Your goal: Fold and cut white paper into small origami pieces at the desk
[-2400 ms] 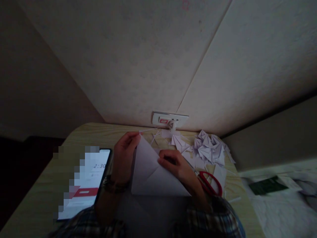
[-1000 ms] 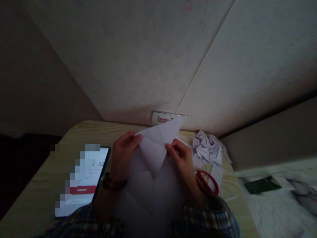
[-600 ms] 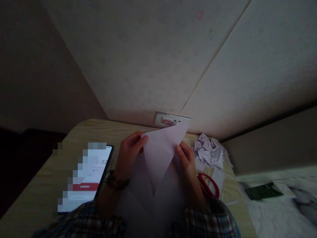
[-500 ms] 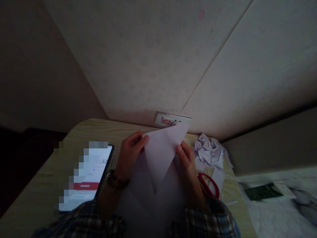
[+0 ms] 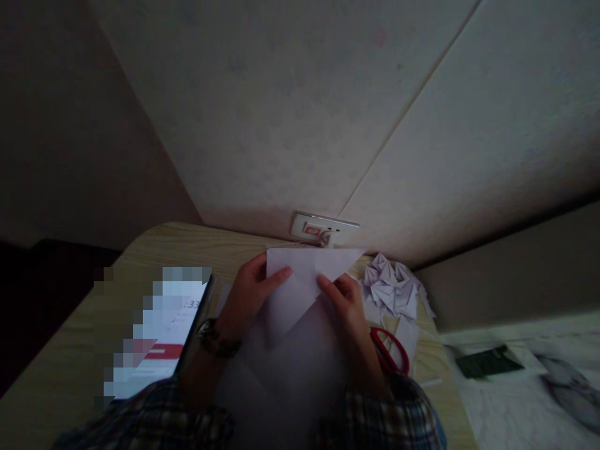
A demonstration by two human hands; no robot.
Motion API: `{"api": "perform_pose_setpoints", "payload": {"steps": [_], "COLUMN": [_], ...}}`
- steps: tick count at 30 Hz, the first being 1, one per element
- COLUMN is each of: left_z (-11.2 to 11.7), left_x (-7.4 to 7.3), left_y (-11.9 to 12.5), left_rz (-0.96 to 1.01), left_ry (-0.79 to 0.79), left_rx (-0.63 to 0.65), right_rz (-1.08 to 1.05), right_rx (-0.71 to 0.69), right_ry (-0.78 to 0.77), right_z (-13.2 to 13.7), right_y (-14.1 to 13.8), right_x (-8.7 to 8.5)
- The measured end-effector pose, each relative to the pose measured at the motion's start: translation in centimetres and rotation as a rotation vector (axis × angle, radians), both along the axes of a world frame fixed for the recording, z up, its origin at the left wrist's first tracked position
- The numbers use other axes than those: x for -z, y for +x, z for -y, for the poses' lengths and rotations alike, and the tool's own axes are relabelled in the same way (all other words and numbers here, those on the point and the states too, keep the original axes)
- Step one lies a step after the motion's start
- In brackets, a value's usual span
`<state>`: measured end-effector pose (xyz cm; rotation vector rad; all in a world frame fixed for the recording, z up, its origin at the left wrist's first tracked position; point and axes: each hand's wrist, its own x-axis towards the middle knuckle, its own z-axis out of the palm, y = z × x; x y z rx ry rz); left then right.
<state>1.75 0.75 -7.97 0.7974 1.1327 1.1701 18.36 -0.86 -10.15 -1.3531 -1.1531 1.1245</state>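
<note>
A pale, faintly mottled wall rises in the dim light behind a small wood-grained table. High on it I can spot a small pink mark, too blurred to read, and low down, just above the tabletop, a wall plate with a reddish switch and a white plug in it.

From the head camera, the only view, the person's left hand and right hand hold a folded white paper between them, over the middle of the table, near the wall. The left thumb lies flat on the paper with the fingers behind it, a narrow pinch; the right thumb presses its lower slanting edge in the same close grip. Beneath spread larger pale sheets.

Beside the left forearm lies a phone, partly covered by blocky blurring. I can make out ":33" on its screen and a red bar; the smaller lettering is illegible. To the right sit a heap of pointed folded papers and a red scissor handle near the right wrist. Past the table edge lies a green packet, its print too blurred to read.
</note>
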Motion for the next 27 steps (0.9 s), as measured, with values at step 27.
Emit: {"api": "perform_pose_setpoints", "payload": {"steps": [27], "left_z": [-0.4], "left_x": [0.9], "left_y": [-0.4], "left_rz": [-0.167], "left_ry": [0.095], "left_rx": [-0.058], "right_rz": [0.217], "right_rx": [0.371], "right_ry": [0.342], "right_z": [-0.5], "right_y": [0.5], "right_x": [0.3]}}
